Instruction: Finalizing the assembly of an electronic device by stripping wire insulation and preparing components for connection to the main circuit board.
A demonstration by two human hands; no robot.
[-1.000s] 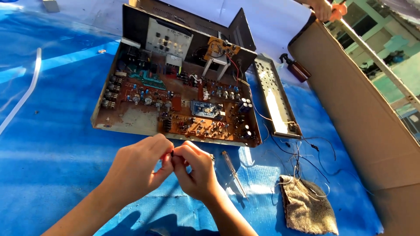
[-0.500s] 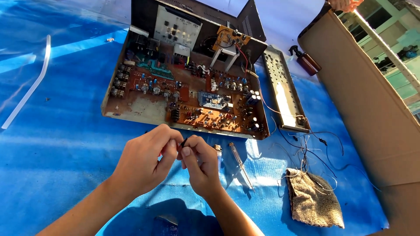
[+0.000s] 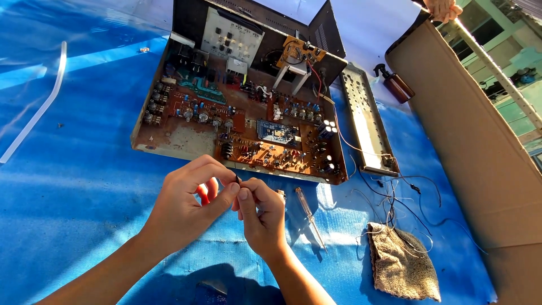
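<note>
Both hands pinch a tiny dark part [image 3: 237,179] just below the board [image 3: 243,135]: left hand [image 3: 189,206], right hand [image 3: 261,217]; best kept steady, fingertips close.

A small dark part [image 3: 237,179], slender and black, is held upright between the fingertips of the left hand [image 3: 186,206] and the right hand [image 3: 262,217], which meet at 6 o'clock from the open circuit-board chassis [image 3: 243,121]. Only its tip is seen above the pinching thumbs; its lower portion is hidden.
</note>
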